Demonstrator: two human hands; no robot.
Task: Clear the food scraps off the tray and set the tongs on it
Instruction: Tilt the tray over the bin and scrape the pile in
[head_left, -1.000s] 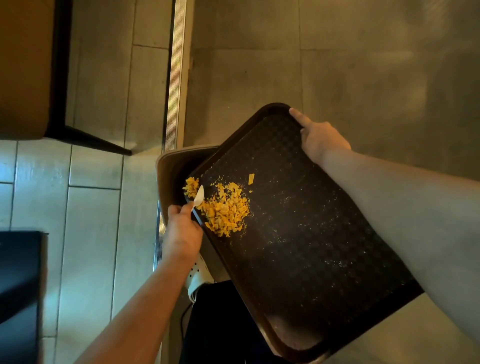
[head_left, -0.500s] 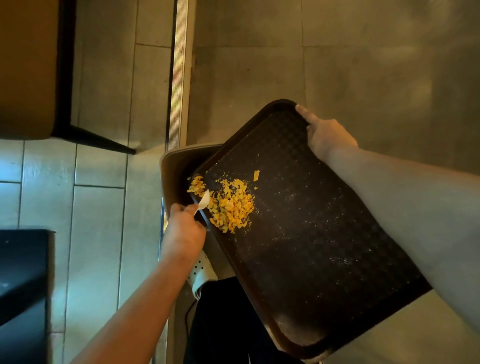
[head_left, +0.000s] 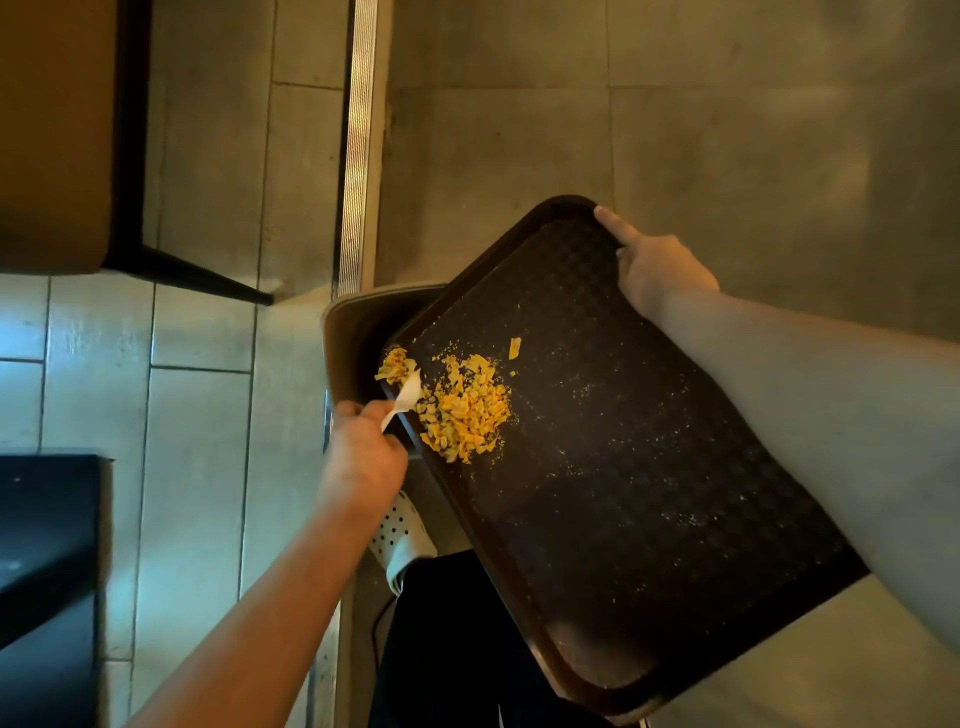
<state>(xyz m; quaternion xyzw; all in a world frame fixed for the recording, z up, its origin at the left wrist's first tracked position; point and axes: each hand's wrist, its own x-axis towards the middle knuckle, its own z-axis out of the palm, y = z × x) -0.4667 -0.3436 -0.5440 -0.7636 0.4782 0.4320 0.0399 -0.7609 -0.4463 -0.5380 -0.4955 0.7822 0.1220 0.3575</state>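
A dark brown tray is held tilted over a brown bin. My right hand grips the tray's far rim. A heap of yellow food scraps lies near the tray's lower left edge, with a smaller clump right at the rim above the bin. My left hand holds a white plastic utensil whose tip touches the scraps at the tray's edge. No tongs are in view.
A dark table leg and tabletop stand at the upper left. A black surface sits at the lower left. A metal floor strip runs along the tiles. A white dotted cloth hangs below my left hand.
The white utensil has pushed part of the scraps toward the tray's left rim; the clump at the edge has grown. The tray and right hand have barely moved.
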